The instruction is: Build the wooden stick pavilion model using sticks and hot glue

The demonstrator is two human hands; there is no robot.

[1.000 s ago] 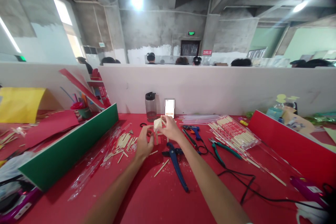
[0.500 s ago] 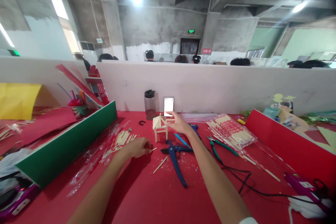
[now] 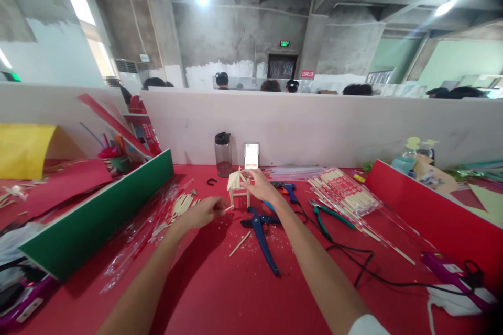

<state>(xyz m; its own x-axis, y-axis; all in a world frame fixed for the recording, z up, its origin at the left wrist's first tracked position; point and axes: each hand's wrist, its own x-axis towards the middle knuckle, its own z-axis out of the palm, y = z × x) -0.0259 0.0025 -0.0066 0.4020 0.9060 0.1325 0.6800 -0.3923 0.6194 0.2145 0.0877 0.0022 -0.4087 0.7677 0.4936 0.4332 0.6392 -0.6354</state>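
Observation:
A small pavilion of pale wooden sticks, with a sloped slatted roof and stick legs, stands mid-table. My right hand has thumb and fingers closed on the right side of its roof. Low at its left, my left hand pinches a short wooden stick, whose tip points toward the pavilion's legs. In front lies a blue-handled cutter, with a loose stick and small scraps around it. A blue glue gun rests behind my right wrist.
Behind the pavilion stand a dark bottle and a lit phone. Loose sticks lie left, bundled sticks and green-handled pliers right. Black cable crosses the right side. Green and red boards flank the workspace.
My right hand has moved from beside the phone onto the pavilion's roof. My left hand has lifted the short stick closer to the pavilion's legs. The view has shifted slightly.

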